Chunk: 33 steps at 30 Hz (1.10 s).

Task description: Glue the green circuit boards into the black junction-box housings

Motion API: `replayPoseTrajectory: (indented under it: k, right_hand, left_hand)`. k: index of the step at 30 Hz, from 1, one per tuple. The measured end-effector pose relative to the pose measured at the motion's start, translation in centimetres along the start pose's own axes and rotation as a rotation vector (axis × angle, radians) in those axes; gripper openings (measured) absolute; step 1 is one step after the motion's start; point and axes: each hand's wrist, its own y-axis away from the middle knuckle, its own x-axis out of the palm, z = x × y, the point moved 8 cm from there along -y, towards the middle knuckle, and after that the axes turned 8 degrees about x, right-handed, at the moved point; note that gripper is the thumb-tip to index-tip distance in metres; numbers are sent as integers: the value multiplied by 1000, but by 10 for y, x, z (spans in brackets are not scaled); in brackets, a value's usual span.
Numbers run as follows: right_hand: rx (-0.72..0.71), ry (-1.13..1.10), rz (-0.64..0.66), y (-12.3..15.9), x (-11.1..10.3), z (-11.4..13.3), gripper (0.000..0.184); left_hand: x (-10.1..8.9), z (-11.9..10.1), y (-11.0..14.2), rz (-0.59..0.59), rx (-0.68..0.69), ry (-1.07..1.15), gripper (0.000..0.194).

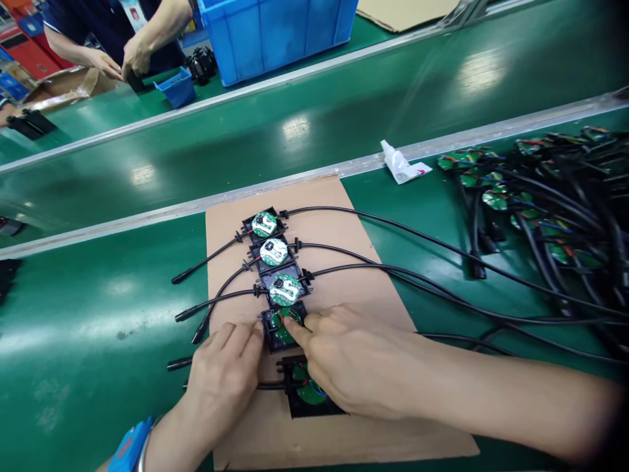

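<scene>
Several black plastic housings with round green circuit boards stand in a column on a cardboard sheet (344, 439). The three farthest boards, one of them a round circuit board (274, 252), carry white paste. My left hand (228, 360) has its fingertips at the left edge of the fourth black plastic housing (268, 341), its fingers bent together. From the right, my right hand (348, 360) grips that housing's side, index fingertip on its green circuit board (282, 333); the curled fingers are partly hidden. Below lies the nearest housing (299, 410), partly covered by my right hand.
Black cables (403, 226) run right from the housings toward a heap of cabled boards (565, 210). A white tube (400, 164) lies near the metal rail. Across the green belt (344, 111), a co-worker's hands (132, 56) work beside a blue bin (278, 39) and small blue tray (177, 88).
</scene>
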Motion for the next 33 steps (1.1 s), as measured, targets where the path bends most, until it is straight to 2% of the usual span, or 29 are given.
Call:
replayPoseTrajectory:
  k: [3, 5, 10, 13, 16, 18, 22, 24, 27, 29, 33]
  right_hand:
    - [-9, 26, 28, 0, 4, 4, 34]
    - [-2, 30, 31, 0, 2, 5, 35]
    - [42, -128, 135, 4, -9, -4, 30]
    - [142, -215, 175, 9, -17, -17, 25]
    - [219, -189, 150, 16, -17, -26, 14]
    - [187, -158, 98, 19, -14, -24, 9]
    - [37, -66, -55, 19, -4, -12, 21]
    - [82, -120, -80, 14, 1, -16, 24]
    - [242, -259, 12, 7, 8, -33, 27]
    - [299, -269, 85, 4, 7, -40, 28]
    - [213, -154, 129, -2, -5, -39, 28]
  left_hand:
    - [4, -12, -3, 105, 118, -123, 31]
    - [2, -10, -4, 126, 124, -103, 32]
    - [-8, 10, -5, 39, -35, 177, 28]
    - [-3, -1, -12, 64, 86, 347, 24]
    - [7, -11, -16, 131, 165, 416, 23]
    - [11, -10, -16, 146, 146, 420, 24]
    - [15, -9, -13, 156, 134, 447, 24]
    - [16, -10, -12, 157, 134, 453, 24]
    - [16, -9, -10, 144, 121, 437, 24]
    - [18, -10, -9, 149, 117, 429, 26]
    - [21, -11, -10, 194, 118, 405, 38]
